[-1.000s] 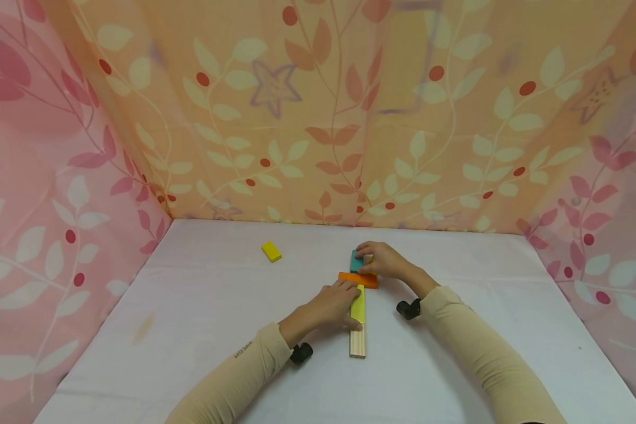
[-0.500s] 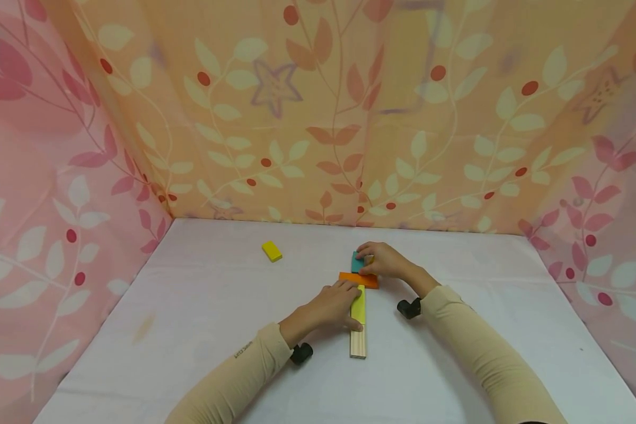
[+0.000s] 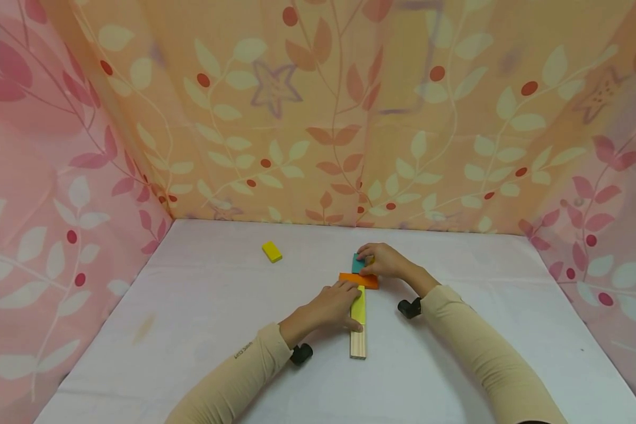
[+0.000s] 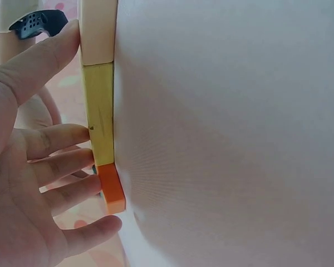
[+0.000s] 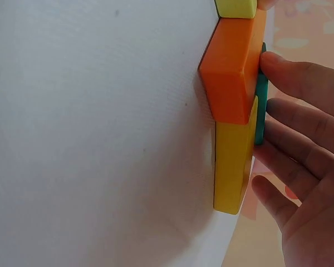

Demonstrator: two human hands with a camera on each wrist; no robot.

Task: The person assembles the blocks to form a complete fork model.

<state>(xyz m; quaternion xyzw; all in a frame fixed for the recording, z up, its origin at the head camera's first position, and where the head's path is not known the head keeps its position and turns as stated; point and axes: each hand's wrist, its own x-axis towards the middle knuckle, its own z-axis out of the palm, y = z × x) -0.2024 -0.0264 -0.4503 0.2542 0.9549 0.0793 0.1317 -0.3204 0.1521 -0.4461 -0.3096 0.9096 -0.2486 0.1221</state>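
Several rectangular blocks form a line on the white table. Nearest is a plain wooden block (image 3: 357, 345), then a light yellow block (image 3: 357, 309), then an orange block (image 3: 373, 281) set crosswise. Past it sit a teal block (image 3: 358, 265) and a darker yellow block (image 5: 231, 167); whether the teal one lies on or behind the yellow one, I cannot tell. My right hand (image 3: 386, 261) pinches the teal block, thumb at its near end, fingertips toward its far end. My left hand (image 3: 324, 307) rests straight, spread fingers along the line, thumb by the wooden block.
A loose yellow block (image 3: 272, 251) lies at the back left of the table (image 3: 217, 294). Patterned curtains (image 3: 233, 147) enclose the back and both sides. A black wrist camera (image 3: 408, 308) hangs under the right wrist, another (image 3: 301, 354) under the left.
The teal block has shifted slightly toward the orange block, with the right hand's fingers following it. The left hand and the other blocks stay put.
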